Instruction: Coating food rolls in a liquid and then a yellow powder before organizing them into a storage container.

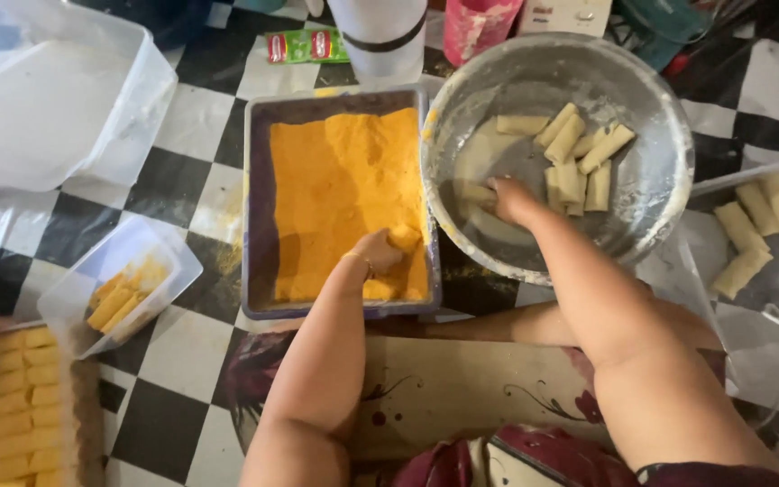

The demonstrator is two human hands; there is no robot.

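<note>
My left hand (pixel 377 252) rests in the near right corner of a rectangular tray (pixel 257 207) filled with orange crumbs (pixel 340 185), closed over a crumb-coated roll (pixel 405 239). My right hand (pixel 511 200) reaches into a round metal bowl (pixel 651 203) of pale batter, fingers on a batter-covered roll (pixel 477 193) at the bowl's left side. Several more pale rolls (pixel 579 153) lie in the bowl's middle.
A small clear tub (pixel 151 248) with coated rolls stands left of the tray. More coated rolls (pixel 11 406) fill a container at the bottom left. Uncoated rolls (pixel 759 225) lie on a surface at the right. A large clear bin (pixel 56 99) sits top left on the checkered floor.
</note>
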